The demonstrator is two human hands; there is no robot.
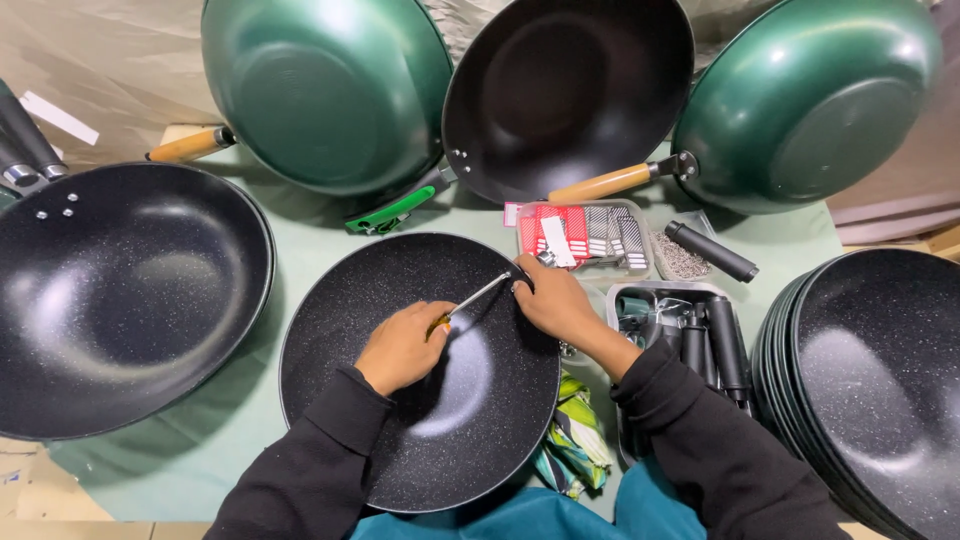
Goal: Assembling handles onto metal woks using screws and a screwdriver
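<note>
A black speckled pan lies in front of me on the green table cover. My left hand rests inside it and grips a screwdriver whose metal shaft points up to the pan's far rim. My right hand is curled over that rim at the shaft's tip, fingers pinching something small that I cannot make out. Both arms wear black sleeves.
A larger black pan lies at left. Two green woks and a black one lean at the back. A stack of speckled pans stands at right, beside trays of black handles and small parts.
</note>
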